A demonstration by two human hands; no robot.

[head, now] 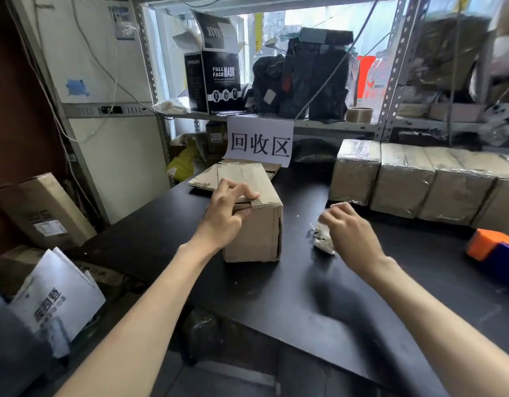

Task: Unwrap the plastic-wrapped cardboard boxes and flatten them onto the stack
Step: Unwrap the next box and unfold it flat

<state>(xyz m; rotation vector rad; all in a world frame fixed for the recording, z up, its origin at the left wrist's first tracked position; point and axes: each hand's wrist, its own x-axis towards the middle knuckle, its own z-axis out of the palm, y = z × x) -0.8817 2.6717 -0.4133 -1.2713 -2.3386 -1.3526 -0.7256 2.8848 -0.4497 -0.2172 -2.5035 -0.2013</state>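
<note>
**Black worktable, one box stripped bare**

Black tabletop (276, 305) runs under a metal shelf from which a white paper sign (260, 141) hangs. Directly below the sign lies a low stack of flattened cardboard (236, 171). In front of the sign, nearer the person, stands a bare cardboard box (259, 233), its rear edge over the stack. The left hand (230, 204) grips the box's top flap, fingers curled over the edge and close together. Below and right of the sign, the right hand (350, 227) hangs over a crumpled wad of plastic wrap (322, 240). Its fingers are bent, but motion blur hides whether they pinch the wad. Right of the sign, a row of plastic-wrapped boxes (405, 181) stands on the table, touching side to side.
</note>
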